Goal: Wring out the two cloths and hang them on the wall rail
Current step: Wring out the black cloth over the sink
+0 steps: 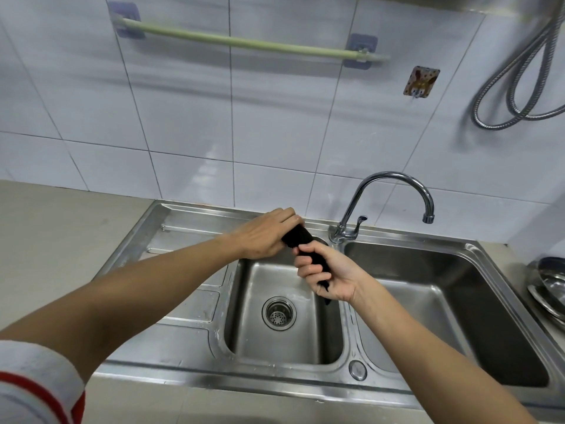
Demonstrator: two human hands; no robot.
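A black cloth (301,237), rolled tight into a short bar, is gripped at both ends above the small left sink basin (244,332). My left hand (263,235) closes over its far end, palm down. My right hand (325,273) grips the near end, with a short dark tail hanging below the fist. The pale green wall rail (244,41) runs across the white tiles high above and carries nothing. A second cloth is not in view.
A chrome tap (394,197) arches over the larger right basin (458,301). The ribbed drainboard (180,237) lies to the left. Steel bowls (550,289) stand at the right edge. A metal hose (516,87) loops on the wall beside a sticker hook (421,81).
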